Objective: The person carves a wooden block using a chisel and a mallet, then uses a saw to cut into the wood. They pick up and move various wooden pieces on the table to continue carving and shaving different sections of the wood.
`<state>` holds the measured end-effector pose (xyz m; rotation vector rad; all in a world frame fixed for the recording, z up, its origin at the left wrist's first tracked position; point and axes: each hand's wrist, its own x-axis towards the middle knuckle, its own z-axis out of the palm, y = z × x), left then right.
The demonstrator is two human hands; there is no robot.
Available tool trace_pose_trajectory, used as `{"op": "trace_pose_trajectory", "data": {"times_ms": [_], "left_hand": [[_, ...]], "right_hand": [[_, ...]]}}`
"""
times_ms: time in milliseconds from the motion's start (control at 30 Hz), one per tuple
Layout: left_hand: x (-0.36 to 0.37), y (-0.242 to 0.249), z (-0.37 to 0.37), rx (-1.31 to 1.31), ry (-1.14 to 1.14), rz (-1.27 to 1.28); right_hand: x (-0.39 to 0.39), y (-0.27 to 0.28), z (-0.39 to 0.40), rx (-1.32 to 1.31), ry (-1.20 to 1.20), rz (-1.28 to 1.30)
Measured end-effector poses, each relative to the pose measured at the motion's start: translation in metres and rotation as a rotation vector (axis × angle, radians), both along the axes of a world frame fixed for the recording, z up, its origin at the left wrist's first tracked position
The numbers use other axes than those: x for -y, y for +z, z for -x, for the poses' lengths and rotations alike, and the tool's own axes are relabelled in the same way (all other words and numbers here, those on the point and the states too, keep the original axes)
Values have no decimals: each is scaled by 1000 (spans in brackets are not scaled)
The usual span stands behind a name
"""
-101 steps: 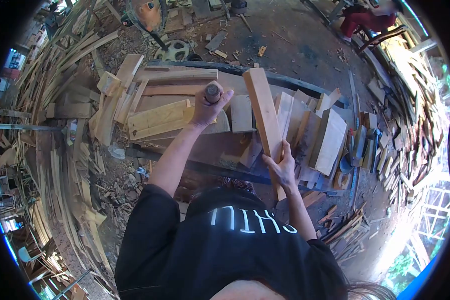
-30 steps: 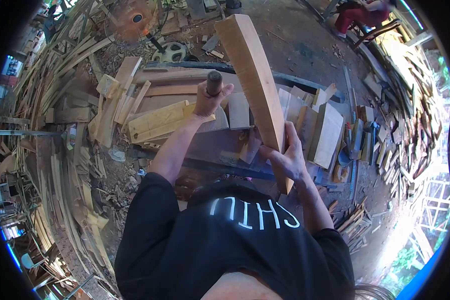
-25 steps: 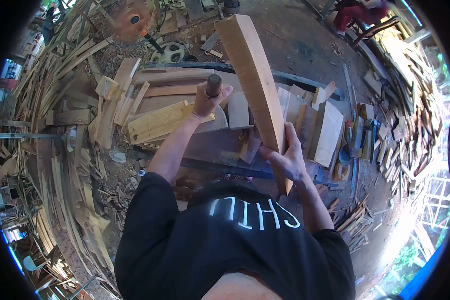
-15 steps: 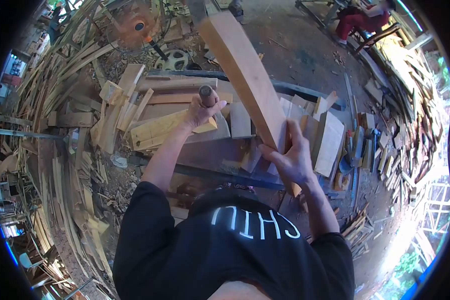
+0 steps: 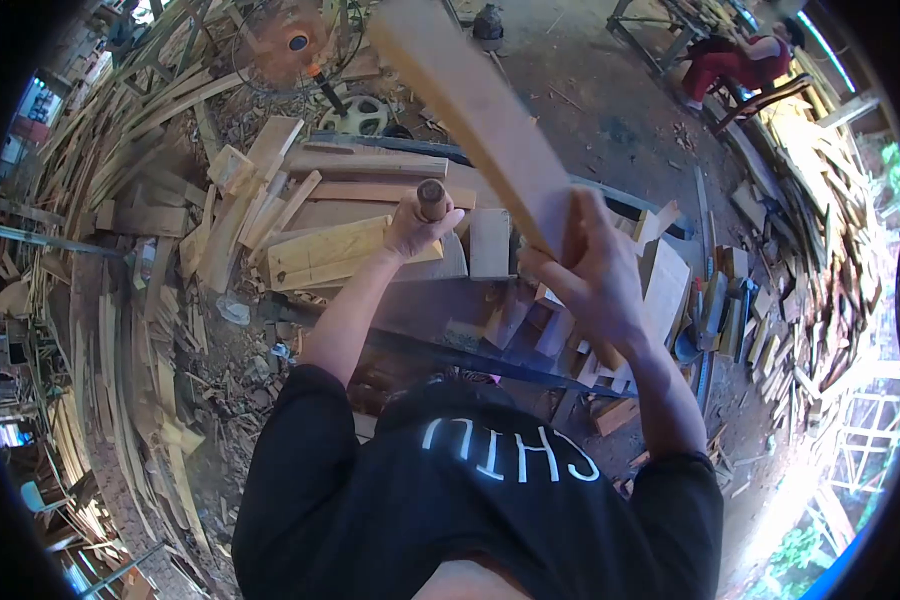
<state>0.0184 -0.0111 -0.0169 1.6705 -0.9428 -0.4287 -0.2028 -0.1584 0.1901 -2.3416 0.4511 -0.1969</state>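
My left hand (image 5: pixel 417 228) is closed around an upright wooden tool handle (image 5: pixel 431 198) with a dark, rounded top. Whatever lies below that fist is hidden. Pale yellow wood blocks (image 5: pixel 325 258) lie beneath and beside it on the workbench. My right hand (image 5: pixel 600 270) grips a long, thick wooden board (image 5: pixel 490 130) near its lower end. The board slants up and away to the left, slightly blurred, with its far end at the top of the view. Below the right hand are several cut wood pieces (image 5: pixel 515 315).
A fan (image 5: pixel 298 43) stands beyond the bench at the upper left. Stacked wood strips (image 5: pixel 120 330) line the left side. Hand tools (image 5: pixel 712 300) and offcuts lie at the right. A person (image 5: pixel 735 65) in red sits at the upper right.
My right hand has lifted the board and shifted it up and slightly left, uncovering wood pieces below. My left hand keeps its hold on the handle, and the whole view has shifted a little.
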Motion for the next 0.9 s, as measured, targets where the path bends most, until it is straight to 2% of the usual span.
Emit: {"op": "trace_pose_trajectory", "data": {"times_ms": [67,100,133,200,233,267,333,367,400,467,533,567,600,633,667,733,767,800,900], "left_hand": [[1,7,5,-58,34,-13],[4,8,5,5,49,67],[5,7,5,66,63,146],[6,3,3,119,48,122],[6,4,1,177,45,107],[3,4,3,177,48,110],[1,10,3,73,25,-96],[0,11,3,69,29,-98],[-1,12,5,48,24,-147],[-1,11,6,31,16,-201],[5,8,8,14,64,108],[5,5,6,10,60,105],[5,2,3,121,64,77],[5,3,2,234,72,52],[6,3,5,236,76,56],[15,9,11,199,155,226],[7,4,5,118,48,91],[4,-2,5,109,51,85],[6,-6,3,80,41,80]], "right_hand": [[-16,17,0,409,-13,-123],[-25,32,-1,466,-55,-92],[-23,22,-1,462,-59,-94],[-17,-18,1,595,71,58],[-12,-32,9,273,106,86],[-10,-37,11,274,109,89],[-4,-41,10,-118,-26,29],[2,-42,10,31,-42,37],[-2,-33,11,23,-39,31],[-14,3,7,273,-35,-160],[-19,6,7,343,-33,-136],[-20,-3,7,438,13,-71],[-22,-14,7,533,59,-5],[-18,-31,10,380,115,67],[-12,-39,10,382,120,71],[-4,-39,7,-50,76,112],[1,-31,8,-59,42,70],[-3,-20,10,-67,46,65],[-20,17,7,336,-20,-104]]}}
